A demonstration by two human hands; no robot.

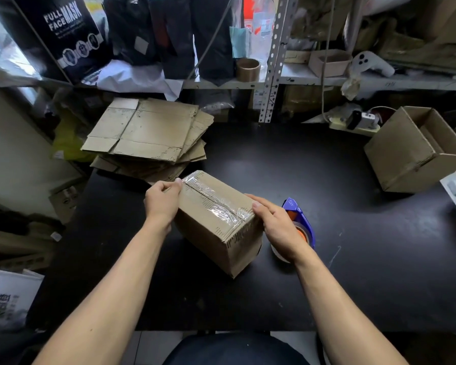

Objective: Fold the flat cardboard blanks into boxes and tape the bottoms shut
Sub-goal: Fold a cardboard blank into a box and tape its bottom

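Black worktable (327, 206); behind it a perforated metal shelf upright (274, 56), shelf holding a black "FULL FACE MASK" carton (63, 35), dark bags (174, 35), crumpled white paper (132, 75), a brown roll core (248, 69), a white handheld device (371, 63); power strip (358, 122) on a lower shelf.

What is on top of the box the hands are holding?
A strip of clear tape runs along the top seam of the box. The left hand and right hand cover its two ends. Inside is hidden.
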